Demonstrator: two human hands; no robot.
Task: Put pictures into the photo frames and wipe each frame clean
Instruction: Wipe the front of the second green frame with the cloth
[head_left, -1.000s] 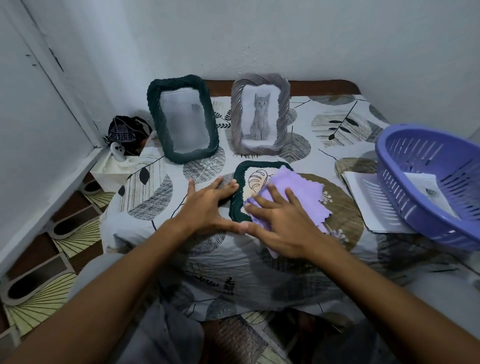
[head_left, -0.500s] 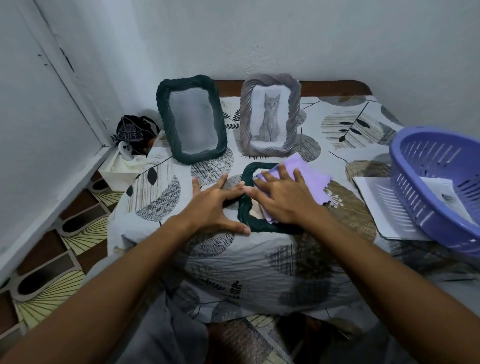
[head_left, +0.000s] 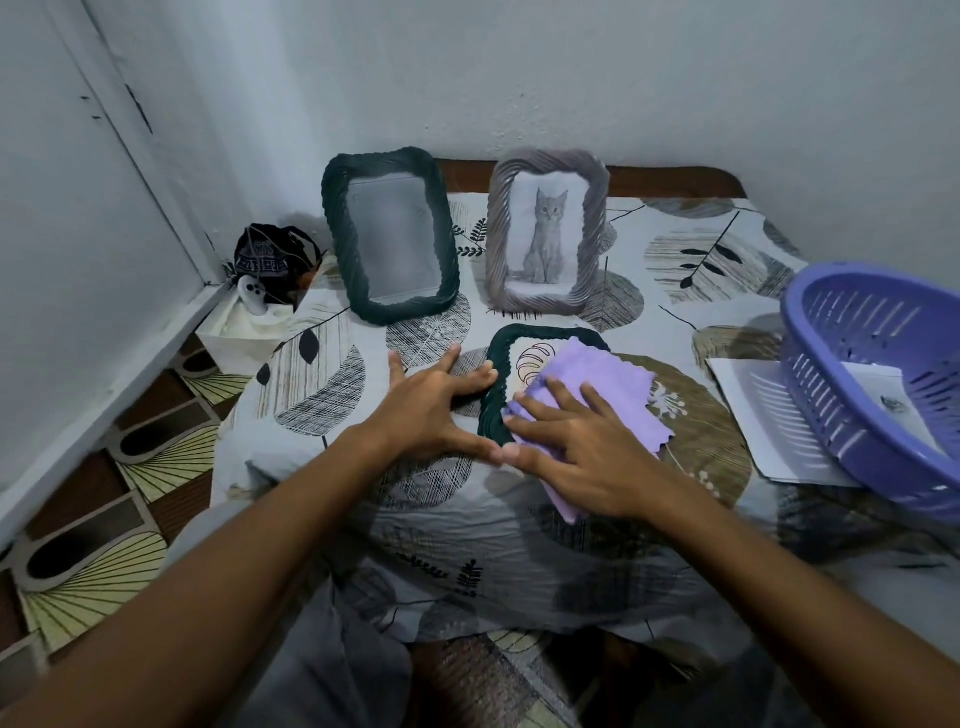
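Leaf-print tabletop against white wall; grey frame upper centre holds cat picture; dark frame upper left apparently unfilled; left hand, fingers spread, steadies flat green frame at centre; right hand, flat, presses purple cloth on it; wiping underway.

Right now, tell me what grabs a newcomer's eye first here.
The right hand presses a lilac cloth onto a dark green frame lying flat, steadied by the left hand. Behind stands a grey frame with a cat picture. A purple slotted basket sits far right.
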